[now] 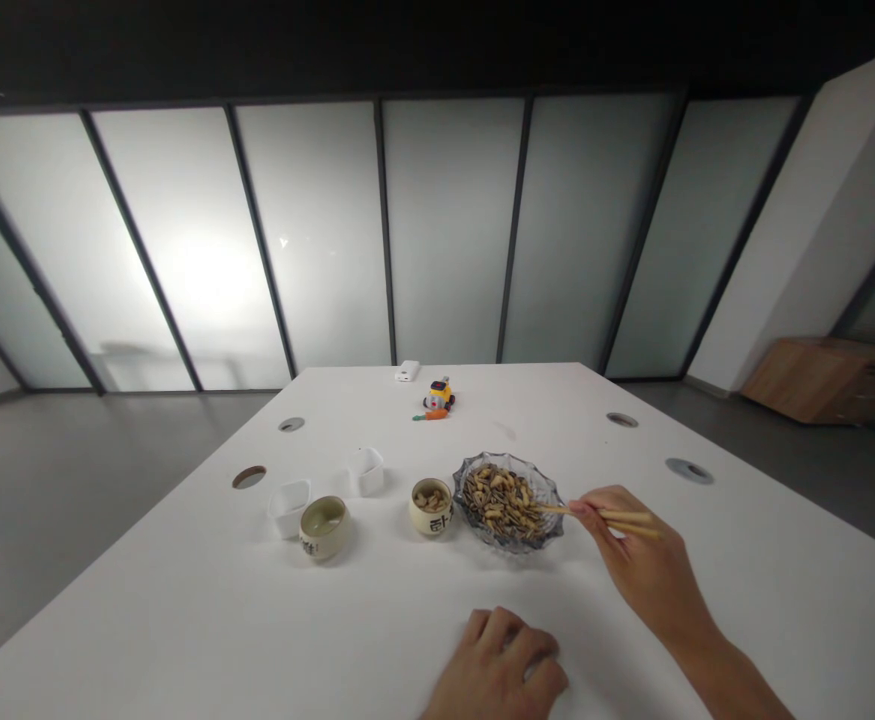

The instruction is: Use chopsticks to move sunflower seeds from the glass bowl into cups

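Head view: I see right hand (636,560) gripping chopsticks (602,518), tips in glass dish (508,502); left hand (501,665) fisted, cut off at 6 o'clock; cup (432,507) marking unreadable.

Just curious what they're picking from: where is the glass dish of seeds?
The glass dish sits right of centre on the white table, beside a small cup, chopsticks reaching in.

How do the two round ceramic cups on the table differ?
The left cup looks empty, showing a pale inside; the right cup holds some nuts or seeds. The left cup sits beside a white container; the right cup stands next to the glass dish. Both are cream with dark markings, upright.
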### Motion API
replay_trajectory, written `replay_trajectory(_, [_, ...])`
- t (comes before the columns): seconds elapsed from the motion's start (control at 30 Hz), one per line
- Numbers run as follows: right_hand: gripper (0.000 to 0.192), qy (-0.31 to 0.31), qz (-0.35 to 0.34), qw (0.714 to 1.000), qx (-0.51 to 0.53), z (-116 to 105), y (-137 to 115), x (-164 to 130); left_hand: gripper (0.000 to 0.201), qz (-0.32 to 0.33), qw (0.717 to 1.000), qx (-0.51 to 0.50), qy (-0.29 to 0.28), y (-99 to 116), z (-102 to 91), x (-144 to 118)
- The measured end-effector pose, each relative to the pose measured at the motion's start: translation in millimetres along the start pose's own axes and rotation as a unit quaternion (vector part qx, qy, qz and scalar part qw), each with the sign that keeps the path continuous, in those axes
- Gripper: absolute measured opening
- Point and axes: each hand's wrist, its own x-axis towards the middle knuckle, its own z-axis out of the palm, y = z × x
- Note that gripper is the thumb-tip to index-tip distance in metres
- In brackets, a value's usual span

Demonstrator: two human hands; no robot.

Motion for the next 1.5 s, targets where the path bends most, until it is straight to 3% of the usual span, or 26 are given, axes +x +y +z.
replay_trajectory(0.37, [0.036,-0.022,-0.036,0.999,0.032,-1.9,-4.4,3.9,0.020,0.001,1.000,0.018,0.014,0.6,4.3,-0.4])
replay_trajectory(1.07, [0.026,0.001,-0.039,0.999,0.019,-1.0,0.4,-0.9,0.019,-0.002,1.000,-0.004,0.031,1.1,3.1,-0.6])
replay_trajectory(1.37, [0.022,0.009,-0.051,0.999,0.016,0.3,0.6,-0.4,0.020,0.000,1.000,0.006,0.001,0.1,0.5,0.1])
replay_trajectory(1.5, [0.020,0.012,-0.049,0.999,0.020,1.1,0.0,0.0,0.021,-0.001,1.000,0.005,0.013,0.3,2.6,-0.7])
